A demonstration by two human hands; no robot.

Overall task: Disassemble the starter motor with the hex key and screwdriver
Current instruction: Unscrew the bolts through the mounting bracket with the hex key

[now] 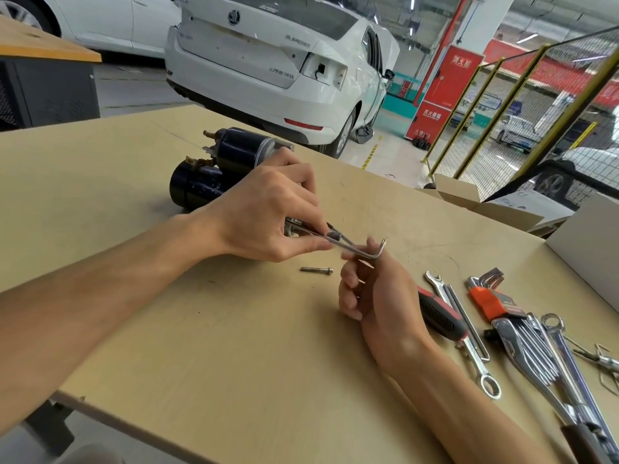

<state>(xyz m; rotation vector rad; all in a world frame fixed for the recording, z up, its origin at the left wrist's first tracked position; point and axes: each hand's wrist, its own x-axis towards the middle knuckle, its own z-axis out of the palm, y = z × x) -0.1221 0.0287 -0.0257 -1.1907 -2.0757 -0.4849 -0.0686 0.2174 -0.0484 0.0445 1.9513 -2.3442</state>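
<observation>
On the table (134, 329), toward its far left, the starter (214, 169) lies on its side, black housing and solenoid facing the camera. Its near end is hidden behind the left hand (264, 216).

1. Step in hand: judged to be bolt removal. The left hand pinches a bolt (303, 229) between thumb and fingertips, just beside the starter. The long arm of the hex key (361, 251) meets this bolt at its head. The right hand (371, 293) grips the key at its bend, fingers curled; the fingertips are blurred.
2. A second bolt (316, 270) lies loose on the table between the hands, so at least one fastener appears already out.
3. Next move, as a judgement: separate key from bolt, set the bolt beside the loose one, then seat the key in the next fastener. The key tip must sit square in the socket.

Right of the right hand lie a screwdriver (438, 316), touching a spanner (469, 339), then a key set (489, 296) in an orange holder and a bundle of wrenches (542, 356). The loose bolt may roll; the left hand blocks sight of the starter's near end.
</observation>
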